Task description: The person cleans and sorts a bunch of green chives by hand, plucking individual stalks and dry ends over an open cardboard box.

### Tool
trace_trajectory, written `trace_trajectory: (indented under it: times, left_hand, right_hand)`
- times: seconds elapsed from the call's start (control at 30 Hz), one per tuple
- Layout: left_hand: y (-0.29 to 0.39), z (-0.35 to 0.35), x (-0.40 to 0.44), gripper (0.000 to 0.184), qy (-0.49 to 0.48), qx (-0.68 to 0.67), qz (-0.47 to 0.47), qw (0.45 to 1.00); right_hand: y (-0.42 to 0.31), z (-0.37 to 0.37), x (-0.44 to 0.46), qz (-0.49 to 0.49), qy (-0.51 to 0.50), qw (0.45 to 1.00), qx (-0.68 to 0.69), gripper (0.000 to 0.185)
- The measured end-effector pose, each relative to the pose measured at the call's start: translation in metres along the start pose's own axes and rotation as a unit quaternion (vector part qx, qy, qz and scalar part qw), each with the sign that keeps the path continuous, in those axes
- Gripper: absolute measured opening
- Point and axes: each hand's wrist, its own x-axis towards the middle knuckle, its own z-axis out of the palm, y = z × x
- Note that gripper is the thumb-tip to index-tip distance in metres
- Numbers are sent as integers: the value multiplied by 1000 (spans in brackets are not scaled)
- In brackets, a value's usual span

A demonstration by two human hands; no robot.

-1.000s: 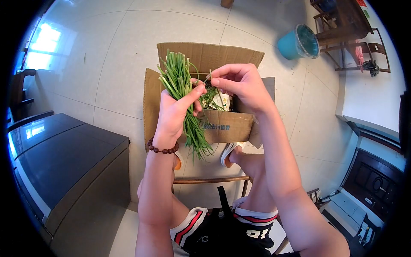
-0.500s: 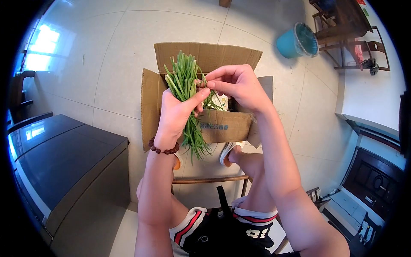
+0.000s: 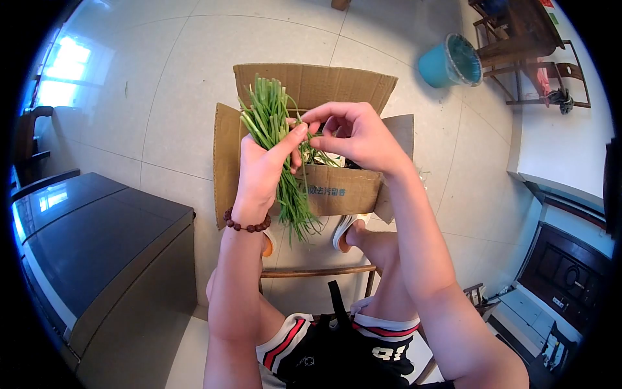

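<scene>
A bundle of long green stalks (image 3: 267,117) is held upright in my left hand (image 3: 264,167), cut ends at the top and thin leaves hanging below. My right hand (image 3: 359,137) is just right of the bundle, its fingers bent close to my left fingertips; what its thumb and forefinger hold, if anything, is too small to make out. Beneath both hands stands an open cardboard box (image 3: 343,191) with blue print on its front flap. Loose green bits and a white packet (image 3: 330,159) lie inside it, partly hidden by my hands.
A teal bucket (image 3: 447,63) with a plastic liner stands at the upper right beside wooden furniture (image 3: 518,32). A dark cabinet (image 3: 110,253) is at the left. My feet and a wooden bar (image 3: 317,273) are just below the box.
The top of the bundle has tilted back to the left since half a second ago. My right hand's fingers have shifted slightly and its lower fingers are curled more.
</scene>
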Motion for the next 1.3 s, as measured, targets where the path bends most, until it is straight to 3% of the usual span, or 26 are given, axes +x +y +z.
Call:
trace_trajectory:
  times: [0.53,0.6,0.93,1.3]
  left_hand:
    - [0,-1,0,20,20,-100,24,994]
    - [1,-7,2,19,54,-143,36,988]
    - [5,-10,1,19,54,-158,18,986]
    - [6,-9,2,17,51,-161,10,986]
  right_hand:
    - [-3,8,0,20,34,998,-54,18]
    - [2,8,0,13,31,991,-131,17]
    - [11,-6,3,49,63,985,-150,18]
    - [21,-18,2,17,117,983,-141,17]
